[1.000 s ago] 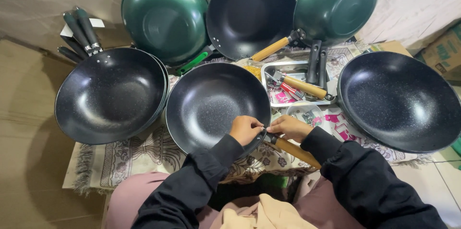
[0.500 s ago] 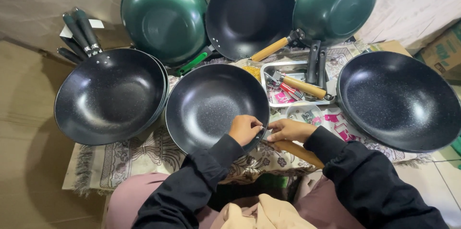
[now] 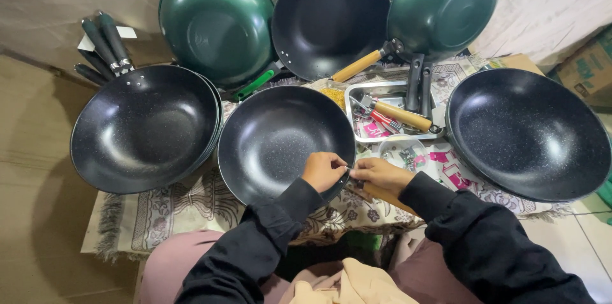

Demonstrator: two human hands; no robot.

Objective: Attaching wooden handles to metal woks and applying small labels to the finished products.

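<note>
Low table under a patterned floral cloth (image 3: 191, 211), crowded with pans. Round black speckled non-stick wok (image 3: 280, 141), glossy and handle-less, just ahead of both hands. Left hand (image 3: 324, 171) and right hand (image 3: 380, 175) pinched together at its near rim; what they pinch too small to tell.

Speckled black wok (image 3: 284, 141), green wok (image 3: 217, 20), floral beige cloth (image 3: 172, 215), black sleeves (image 3: 268, 246)
</note>
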